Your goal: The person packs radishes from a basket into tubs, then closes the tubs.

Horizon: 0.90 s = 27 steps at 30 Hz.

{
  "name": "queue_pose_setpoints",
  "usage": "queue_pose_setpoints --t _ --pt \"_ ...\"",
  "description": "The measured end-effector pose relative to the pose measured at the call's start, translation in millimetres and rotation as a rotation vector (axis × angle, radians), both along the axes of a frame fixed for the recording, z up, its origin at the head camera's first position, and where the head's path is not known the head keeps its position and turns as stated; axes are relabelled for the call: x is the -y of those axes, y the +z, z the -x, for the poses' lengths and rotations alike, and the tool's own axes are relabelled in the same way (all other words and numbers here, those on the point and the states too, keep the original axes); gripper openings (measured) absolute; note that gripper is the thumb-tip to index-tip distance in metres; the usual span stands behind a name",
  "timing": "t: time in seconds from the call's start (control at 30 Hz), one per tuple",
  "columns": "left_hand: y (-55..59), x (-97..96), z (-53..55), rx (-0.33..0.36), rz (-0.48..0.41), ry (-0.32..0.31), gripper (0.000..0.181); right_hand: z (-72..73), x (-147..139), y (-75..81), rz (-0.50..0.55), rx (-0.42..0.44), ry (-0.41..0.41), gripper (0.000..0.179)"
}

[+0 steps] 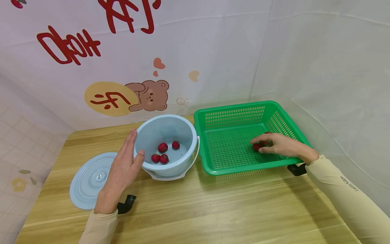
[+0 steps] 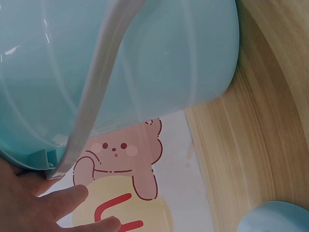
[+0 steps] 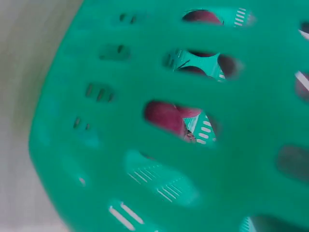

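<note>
Four fingers of my left hand (image 1: 125, 166) are straight, with the thumb spread, at the left rim of a light blue bucket (image 1: 182, 166). Several red radishes (image 1: 163, 147) lie on the bucket's floor. Over at the right, my right hand (image 1: 281, 145) reaches into a green slotted basket (image 1: 231, 169), its thumb and fingers bent about a red radish (image 1: 257, 146). More red shows behind these fingers. In the right wrist view, the basket wall covers most of that hand, and radishes (image 3: 164, 115) show through its slots.
A round light blue lid (image 1: 88, 183) lies on the wooden table (image 1: 195, 210), left of the bucket. The bucket's white handle (image 1: 196, 157) hangs down its side. Behind the table hangs a printed white cloth (image 1: 219, 61), and the basket's right end is close to a white side wall (image 1: 341, 101).
</note>
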State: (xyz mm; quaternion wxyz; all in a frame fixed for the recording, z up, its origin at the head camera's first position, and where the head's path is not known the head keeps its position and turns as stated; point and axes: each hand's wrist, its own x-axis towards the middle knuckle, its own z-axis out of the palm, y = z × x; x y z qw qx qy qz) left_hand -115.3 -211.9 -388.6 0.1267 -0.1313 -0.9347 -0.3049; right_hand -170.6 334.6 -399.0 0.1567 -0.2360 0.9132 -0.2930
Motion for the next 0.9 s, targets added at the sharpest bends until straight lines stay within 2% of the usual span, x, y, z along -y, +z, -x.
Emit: queue_pose_setpoints --t 0.17,0.27,0.5,0.73,0.9 --pt "-0.9 0.1 -0.1 0.002 -0.005 0.003 0.069 -1.2 0.3 0.4 -0.01 -0.004 0.003 0.043" --pt "-1.9 0.3 -0.6 -0.007 -0.002 0.002 0.069 -5.1 0.0 6.1 -0.019 -0.01 -0.013 0.044" --pt "-2.5 -0.1 -1.6 -0.021 -0.007 0.002 0.068 -20.4 -1.9 35.4 -0.03 -0.058 -0.102 0.043" --pt "-1.3 -0.6 -1.4 -0.019 -0.01 -0.005 0.069 -36.1 -3.6 70.3 -0.028 -0.158 -0.131 0.037" --pt "-0.7 -0.7 -1.1 -0.014 -0.015 -0.006 0.069 -34.5 0.6 86.1 -0.046 -0.184 -0.135 0.036"
